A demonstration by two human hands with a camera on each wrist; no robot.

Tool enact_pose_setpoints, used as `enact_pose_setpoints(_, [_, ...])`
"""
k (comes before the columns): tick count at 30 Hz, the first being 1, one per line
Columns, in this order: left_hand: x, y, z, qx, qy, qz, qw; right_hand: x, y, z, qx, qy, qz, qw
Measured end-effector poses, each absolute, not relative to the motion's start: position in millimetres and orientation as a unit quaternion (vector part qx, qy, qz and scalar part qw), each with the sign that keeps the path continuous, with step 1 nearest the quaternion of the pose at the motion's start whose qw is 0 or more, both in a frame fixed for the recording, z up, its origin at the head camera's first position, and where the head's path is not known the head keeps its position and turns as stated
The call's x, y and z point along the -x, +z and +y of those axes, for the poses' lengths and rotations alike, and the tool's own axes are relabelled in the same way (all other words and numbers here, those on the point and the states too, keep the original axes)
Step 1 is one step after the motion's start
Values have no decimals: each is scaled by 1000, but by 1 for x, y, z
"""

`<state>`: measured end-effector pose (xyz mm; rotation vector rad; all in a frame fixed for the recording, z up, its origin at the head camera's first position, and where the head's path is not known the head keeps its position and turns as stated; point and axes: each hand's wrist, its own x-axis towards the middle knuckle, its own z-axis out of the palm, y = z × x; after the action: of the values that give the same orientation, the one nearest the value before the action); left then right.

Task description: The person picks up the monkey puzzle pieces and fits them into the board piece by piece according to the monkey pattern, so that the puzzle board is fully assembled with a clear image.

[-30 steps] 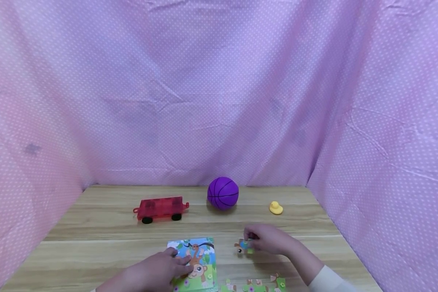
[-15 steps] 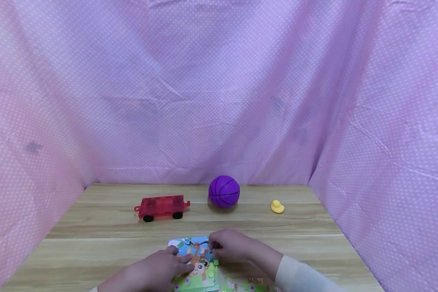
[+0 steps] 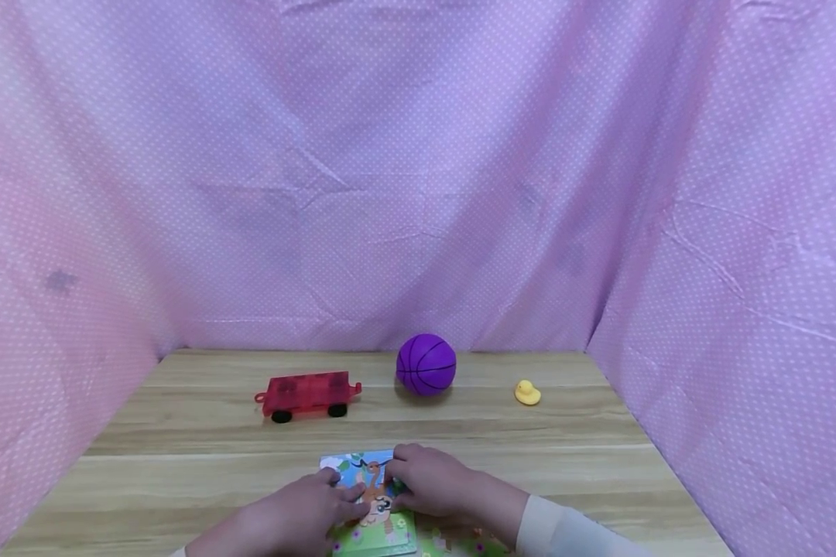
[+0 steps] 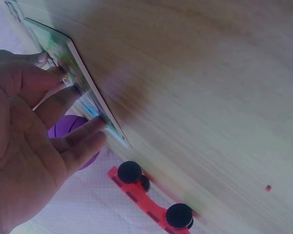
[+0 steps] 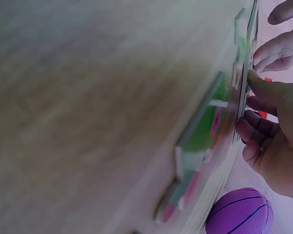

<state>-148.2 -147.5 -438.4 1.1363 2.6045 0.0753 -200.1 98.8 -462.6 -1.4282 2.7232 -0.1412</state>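
Observation:
A jigsaw puzzle board (image 3: 379, 538) with a monkey picture lies flat at the table's near edge. My left hand (image 3: 296, 514) rests on its left side, fingers spread and fairly straight; in the left wrist view the fingertips touch the board's face (image 4: 51, 41). My right hand (image 3: 435, 483) is over the board's upper right part, thumb and fingers bent around a puzzle piece (image 3: 397, 487) right at the board's surface. The hand covers most of that piece. In the right wrist view, the right hand's thumb and fingertips (image 5: 252, 78) meet the board.
Loose puzzle pieces (image 3: 446, 541) lie right of the board, partly under the right forearm; one puzzle piece (image 5: 205, 126) looms close in the right wrist view. Farther back stand a red toy wagon (image 3: 306, 393), a purple ball (image 3: 426, 365) and a yellow rubber duck (image 3: 527, 392). Pink dotted cloth (image 3: 418, 193) encloses the table.
My right hand has carried a puzzle piece leftward from the table onto the board's right side and settled lower over it. The left hand has stayed on the board.

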Motion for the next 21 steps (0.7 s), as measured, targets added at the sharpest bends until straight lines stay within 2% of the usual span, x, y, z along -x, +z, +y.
enact_pose_setpoints(8, [146, -443, -145, -432, -5, 898, 84, 201, -461, 95, 466, -53, 882, 37])
enact_pose_setpoints(21, [146, -444, -145, -438, -6, 893, 101, 198, -459, 87, 461, -41, 886, 44])
